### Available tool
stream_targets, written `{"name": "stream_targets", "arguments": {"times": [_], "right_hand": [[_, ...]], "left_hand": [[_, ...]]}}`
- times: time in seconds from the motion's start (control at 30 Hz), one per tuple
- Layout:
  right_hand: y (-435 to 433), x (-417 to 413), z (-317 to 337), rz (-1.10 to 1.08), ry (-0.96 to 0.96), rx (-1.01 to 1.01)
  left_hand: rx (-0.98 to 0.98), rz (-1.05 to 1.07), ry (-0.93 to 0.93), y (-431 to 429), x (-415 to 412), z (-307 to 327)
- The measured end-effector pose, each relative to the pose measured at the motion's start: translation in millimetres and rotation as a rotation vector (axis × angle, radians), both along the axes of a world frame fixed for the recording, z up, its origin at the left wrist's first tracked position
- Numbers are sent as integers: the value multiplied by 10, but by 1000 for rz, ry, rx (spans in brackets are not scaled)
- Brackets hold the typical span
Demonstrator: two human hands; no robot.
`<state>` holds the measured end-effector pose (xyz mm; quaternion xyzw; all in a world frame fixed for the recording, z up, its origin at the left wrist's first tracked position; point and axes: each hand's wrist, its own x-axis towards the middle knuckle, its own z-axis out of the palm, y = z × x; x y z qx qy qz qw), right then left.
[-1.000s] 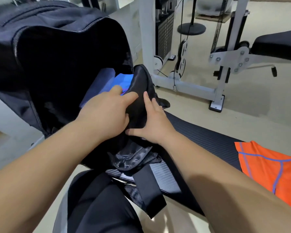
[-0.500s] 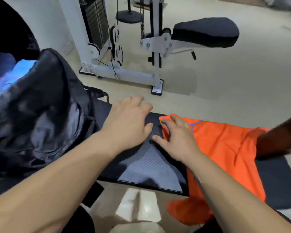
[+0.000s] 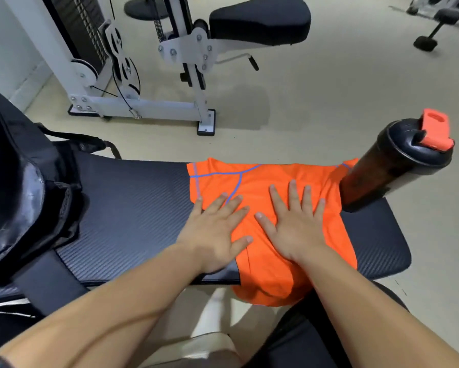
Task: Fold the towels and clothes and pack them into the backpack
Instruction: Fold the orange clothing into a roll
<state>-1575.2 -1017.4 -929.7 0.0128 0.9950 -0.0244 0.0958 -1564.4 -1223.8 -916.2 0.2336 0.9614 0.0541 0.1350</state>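
— Where are we with the shirt?

— Both our hands lie flat on the orange shirt (image 3: 265,179), fingers spread and pinching nothing. Our left hand (image 3: 217,229) is half on the shirt's left edge and half on the bench pad (image 3: 132,208). Our right hand (image 3: 294,229) is wholly on the cloth. The backpack (image 3: 18,195) sits well apart, to the left of our left hand.

— What could spoil the fold?

— The shaker bottle (image 3: 398,166) stands upright just to the right of our right hand, against the shirt's corner. We cannot tell whether it stands on the cloth. If we drag or flip that side, we judge it could tip off the pad. The near part of the shirt also hangs over the edge below our wrists, so a careless pull might send it sliding to the floor (image 3: 329,115). The fabric looks slick to us, so a fold may slip open unless we press it down.

— And the surface?

— It is a dark, ribbed pad, and narrow, so we cannot lay the whole shirt flat on it.

— The room?

— It is a gym. Beyond our hands stands a white cable machine (image 3: 132,75) with a black seat pad (image 3: 260,19), on a pale floor.
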Motion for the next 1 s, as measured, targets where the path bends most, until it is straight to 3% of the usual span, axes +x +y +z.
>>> {"name": "stream_targets", "arguments": {"times": [0.17, 0.27, 0.4, 0.63, 0.8, 0.9, 1.0], "right_hand": [[-483, 50, 59, 115, -45, 15], [-837, 131, 145, 242, -71, 15], [-979, 143, 331, 456, 43, -106], [-843, 194, 159, 331, -65, -23], [-994, 360, 564, 425, -125, 66], [-903, 353, 655, 408, 5, -71], [-601, 101, 551, 142, 216, -77]], "left_hand": [[83, 192, 30, -294, -8, 128], [46, 293, 148, -499, 9, 142], [-45, 407, 231, -905, 23, 105], [-84, 346, 241, -1410, 44, 43], [22, 283, 184, -1168, 105, 176], [89, 232, 74, -978, 163, 112], [28, 220, 77, -966, 219, -62]]}}
